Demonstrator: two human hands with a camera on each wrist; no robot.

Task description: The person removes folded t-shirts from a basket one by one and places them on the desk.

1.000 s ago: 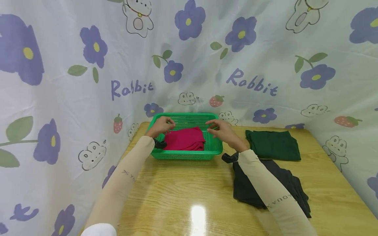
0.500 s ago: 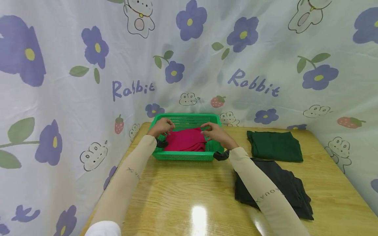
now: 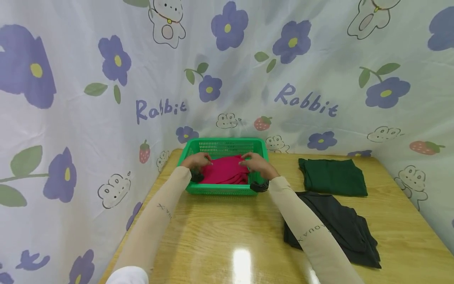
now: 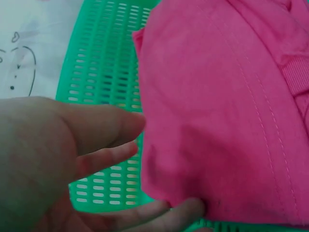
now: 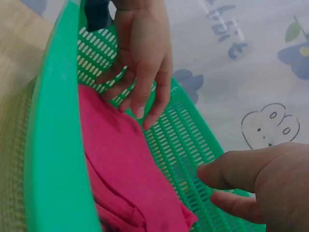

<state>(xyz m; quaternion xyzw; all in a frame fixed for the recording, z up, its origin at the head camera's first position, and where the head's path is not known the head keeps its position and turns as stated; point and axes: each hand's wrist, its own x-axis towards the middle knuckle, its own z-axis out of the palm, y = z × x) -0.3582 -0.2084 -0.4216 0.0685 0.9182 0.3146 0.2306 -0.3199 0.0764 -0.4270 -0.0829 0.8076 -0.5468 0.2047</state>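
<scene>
A folded pink garment (image 3: 225, 169) with stitched seams and a ribbed band lies in a green perforated plastic basket (image 3: 221, 187). My left hand (image 3: 196, 160) reaches over the basket's left side. In the left wrist view, its lower fingertips (image 4: 186, 212) touch the garment's edge, while the thumb and upper fingers stay extended beside it. My right hand (image 3: 259, 163) is over the basket's right side, close to the garment's right end. The right wrist view has that hand's (image 5: 285, 186) thumb and a finger extended above the basket; its other fingers are hidden there.
On the wooden table (image 3: 202, 236), a folded dark green garment (image 3: 335, 177) lies right of the basket. A black garment (image 3: 344, 225) lies nearer, partly under my right forearm. A flower-patterned curtain (image 3: 241, 59) hangs behind and to the left.
My right hand has moved left, from the basket's right rim to above the pink garment. My left hand has lowered towards the garment's left edge. The garment has stayed in place.
</scene>
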